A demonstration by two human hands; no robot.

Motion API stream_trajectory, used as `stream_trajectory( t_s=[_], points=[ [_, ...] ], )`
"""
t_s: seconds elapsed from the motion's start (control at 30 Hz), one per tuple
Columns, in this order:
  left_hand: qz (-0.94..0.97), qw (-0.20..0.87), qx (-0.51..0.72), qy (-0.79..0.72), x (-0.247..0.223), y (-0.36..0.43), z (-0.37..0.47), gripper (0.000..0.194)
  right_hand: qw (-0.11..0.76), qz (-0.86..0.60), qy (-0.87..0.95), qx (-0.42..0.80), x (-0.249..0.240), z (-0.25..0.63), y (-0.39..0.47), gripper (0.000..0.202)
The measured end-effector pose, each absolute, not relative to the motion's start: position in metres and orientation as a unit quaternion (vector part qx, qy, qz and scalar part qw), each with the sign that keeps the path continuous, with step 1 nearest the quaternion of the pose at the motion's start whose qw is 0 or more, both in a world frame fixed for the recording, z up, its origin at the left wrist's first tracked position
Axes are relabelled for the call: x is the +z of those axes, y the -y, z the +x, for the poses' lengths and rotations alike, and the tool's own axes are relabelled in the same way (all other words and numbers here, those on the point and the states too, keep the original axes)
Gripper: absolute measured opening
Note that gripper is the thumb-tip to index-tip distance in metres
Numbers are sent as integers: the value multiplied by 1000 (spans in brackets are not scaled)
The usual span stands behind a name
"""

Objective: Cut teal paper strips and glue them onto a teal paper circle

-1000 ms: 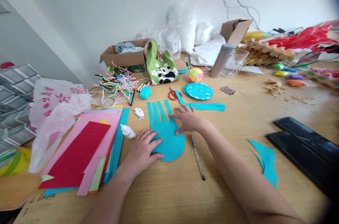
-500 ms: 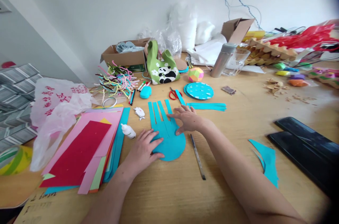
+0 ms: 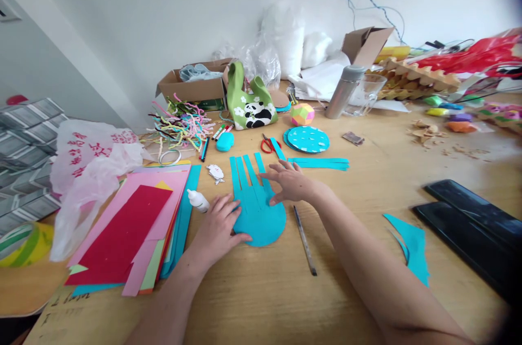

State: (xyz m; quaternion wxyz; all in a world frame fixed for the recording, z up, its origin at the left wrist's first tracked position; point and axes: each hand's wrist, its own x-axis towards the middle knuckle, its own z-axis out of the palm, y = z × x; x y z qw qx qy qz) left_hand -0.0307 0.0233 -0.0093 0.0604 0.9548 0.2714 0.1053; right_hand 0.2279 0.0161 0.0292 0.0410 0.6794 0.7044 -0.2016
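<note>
On the table lies a round blue paper disc (image 3: 261,222), with several blue paper strips (image 3: 243,172) reaching from its far side. My left hand (image 3: 220,222) rests at the disc's left edge, fingers spread and thumb on the paper. Over its right side is my right hand (image 3: 290,182), fingers spread, the tips near the rightmost strip. Neither hand grips anything. A white glue bottle (image 3: 198,201) lies just beyond my left hand. Right of the disc lies a slim pen-like tool (image 3: 305,240). Red-handled scissors (image 3: 268,144) and more blue strips (image 3: 320,163) lie beyond.
Coloured paper sheets (image 3: 122,230) are stacked on the left. At the back stand a panda bag (image 3: 253,108), a steel flask (image 3: 345,92) and a glass mug (image 3: 369,96). Dotted blue discs (image 3: 309,139) lie mid-table. Blue scraps (image 3: 414,247) and black phones (image 3: 468,236) are at right.
My left hand's fingers have drawn slightly left and closer together on the disc's edge. The right hand stays almost in place. The view has shifted slightly.
</note>
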Motion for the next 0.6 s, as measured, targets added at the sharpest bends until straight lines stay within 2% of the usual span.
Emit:
stream_trajectory(
  t_s=[0.2, 0.43, 0.6],
  points=[
    [958, 53, 99, -265, -6, -21, -29, 60, 37, 671, -714, -195, 31, 224, -16, 86],
    [957, 54, 107, -266, -6, -21, -29, 56, -19, 622, -768, -156, 21, 203, -17, 82],
    [954, 63, 113, -269, -6, -21, -30, 57, -20, 615, -771, -162, 16, 188, -16, 88]
  ],
)
